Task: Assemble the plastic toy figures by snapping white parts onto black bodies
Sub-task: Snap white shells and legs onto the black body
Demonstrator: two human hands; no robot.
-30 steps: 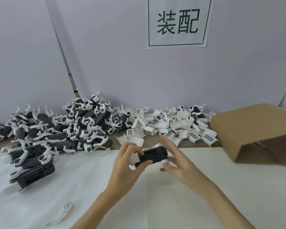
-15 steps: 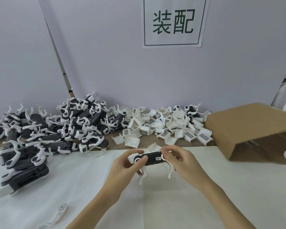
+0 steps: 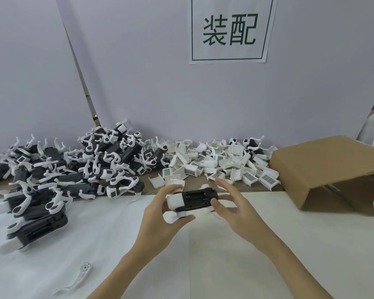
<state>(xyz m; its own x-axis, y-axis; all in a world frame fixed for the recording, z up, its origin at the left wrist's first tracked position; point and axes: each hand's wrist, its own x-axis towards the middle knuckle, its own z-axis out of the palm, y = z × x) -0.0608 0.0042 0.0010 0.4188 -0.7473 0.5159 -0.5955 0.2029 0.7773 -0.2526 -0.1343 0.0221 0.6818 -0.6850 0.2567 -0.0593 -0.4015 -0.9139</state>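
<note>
At the centre of the frame, a little below the middle, the person holds a black body (image 3: 200,197) above the white table (image 3: 311,244), with its ribbed underside turned up toward the camera. The left hand (image 3: 164,214) grips the body's left end, fingers curled over a white part (image 3: 175,201) already seated there and the thumb tucked beneath. The right hand (image 3: 231,203) meets the right end with its thumb and lower fingers, while its upper fingers spread loosely above and hold nothing that can be made out. Small white pieces show at the body's lower edge, though whether they are fully seated cannot be told. The step in hand appears to be turning the body to check or press the fitted parts home. To do it well, the left hand should keep the body steady and level, and the right should push squarely on each joint rather than on the thin curved limbs, which look likely to flex or pop loose. Loose white parts (image 3: 220,167) lie heaped at the back, right of centre, just beside a tipped cardboard box (image 3: 324,167) at the right edge; finished figures (image 3: 78,169) fill the left middle of the frame. A stray white limb (image 3: 78,279) lies at the lower left.
</note>
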